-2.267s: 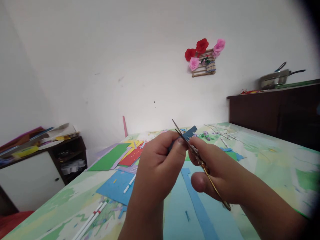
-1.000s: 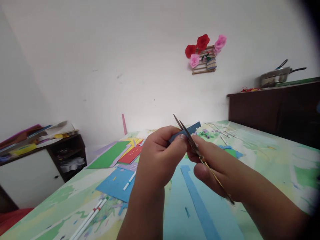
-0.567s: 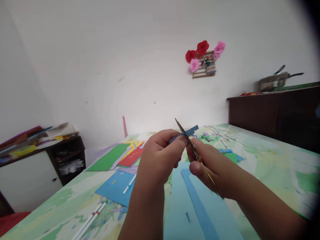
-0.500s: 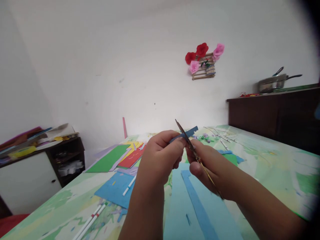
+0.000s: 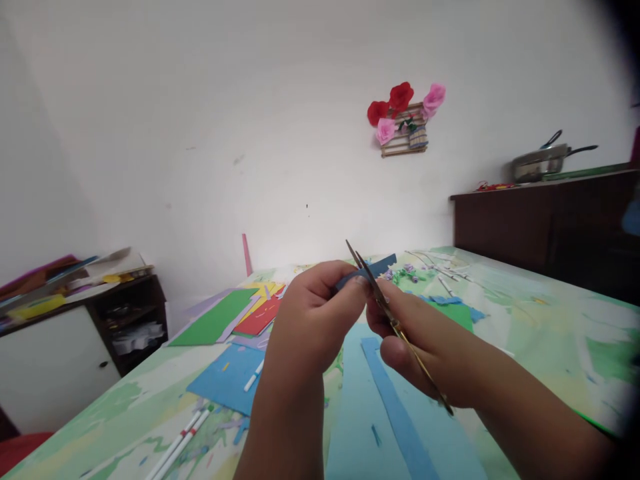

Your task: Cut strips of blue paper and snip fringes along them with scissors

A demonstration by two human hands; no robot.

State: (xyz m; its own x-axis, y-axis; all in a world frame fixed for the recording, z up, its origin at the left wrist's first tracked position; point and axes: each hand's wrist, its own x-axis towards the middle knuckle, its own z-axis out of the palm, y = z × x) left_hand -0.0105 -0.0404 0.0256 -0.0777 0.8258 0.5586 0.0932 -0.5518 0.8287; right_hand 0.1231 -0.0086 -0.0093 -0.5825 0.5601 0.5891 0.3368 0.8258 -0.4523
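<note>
Pinched in my left hand (image 5: 320,313) is a small dark blue strip of paper or foam (image 5: 384,265) with a notched edge at its far end. My right hand (image 5: 425,340) is closed round a pair of scissors (image 5: 399,329). The blades point up and away, slightly parted, and cross the strip close to my left fingertips. Below both hands lies a light blue sheet (image 5: 353,407), with a longer blue strip (image 5: 393,413) and a small dark scrap (image 5: 376,435) on it.
To the left are a green sheet (image 5: 215,317), a red sheet (image 5: 257,316), a blue sheet (image 5: 225,377) and white sticks or pens (image 5: 180,440). Small purple flowers (image 5: 407,270) and thin sticks (image 5: 443,267) lie at the back. A dark cabinet (image 5: 500,220) stands at right.
The scissors' blades have parted a little; they looked closed together before. Both hands stay nearly in place, and the view has shifted slightly.
</note>
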